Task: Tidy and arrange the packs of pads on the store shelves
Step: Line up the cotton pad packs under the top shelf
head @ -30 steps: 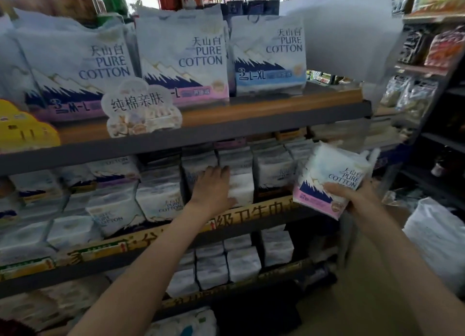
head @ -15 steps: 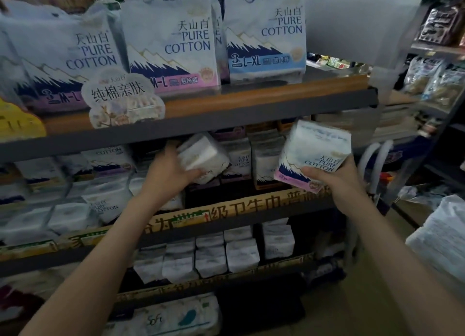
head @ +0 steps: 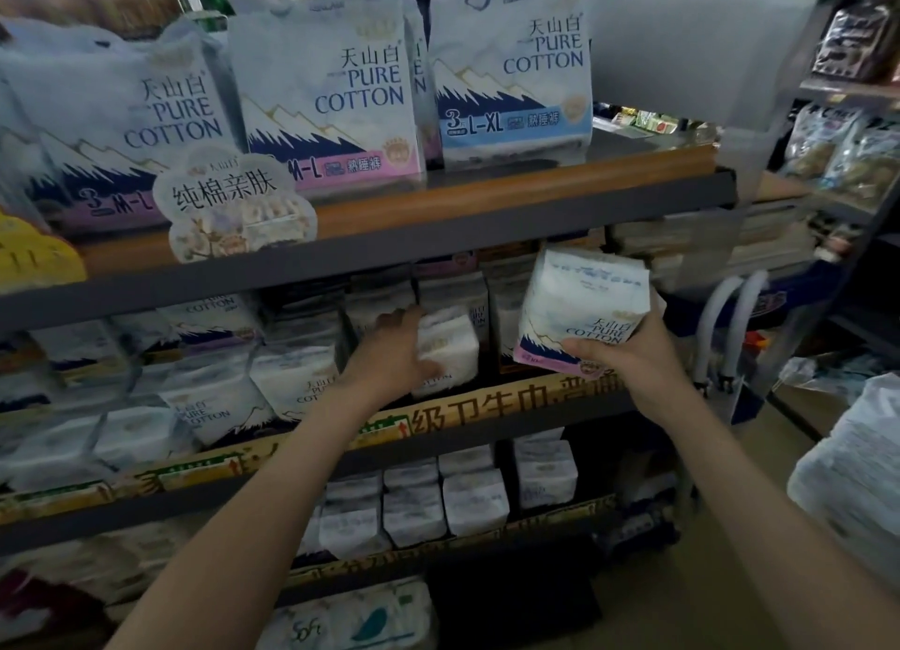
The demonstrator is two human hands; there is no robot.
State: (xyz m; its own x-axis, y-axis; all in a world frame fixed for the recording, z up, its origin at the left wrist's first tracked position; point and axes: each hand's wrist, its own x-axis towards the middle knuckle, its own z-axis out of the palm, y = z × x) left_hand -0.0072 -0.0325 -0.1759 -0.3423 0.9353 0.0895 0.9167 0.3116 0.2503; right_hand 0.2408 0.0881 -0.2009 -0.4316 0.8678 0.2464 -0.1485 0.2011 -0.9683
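Note:
My left hand (head: 392,355) grips a small white pack of pads (head: 450,345) on the middle shelf (head: 487,408), among upright white packs. My right hand (head: 628,357) holds a second white pack with a pink bottom strip (head: 579,318) by its lower edge, tilted, just in front of the same shelf's right end. Large "Pure Cotton" bags (head: 326,89) stand on the top shelf (head: 487,221). More small packs (head: 472,501) sit on the shelf below.
A cloud-shaped paper sign (head: 229,206) hangs on the top shelf's edge. A second rack with snack bags (head: 842,152) stands to the right. A white plastic bundle (head: 857,479) lies at the right edge, with bare floor beside it.
My left hand took a pack from the middle shelf, lifted it, and has brought it back down among the packs further right. My right hand moved its pack closer to the shelf.

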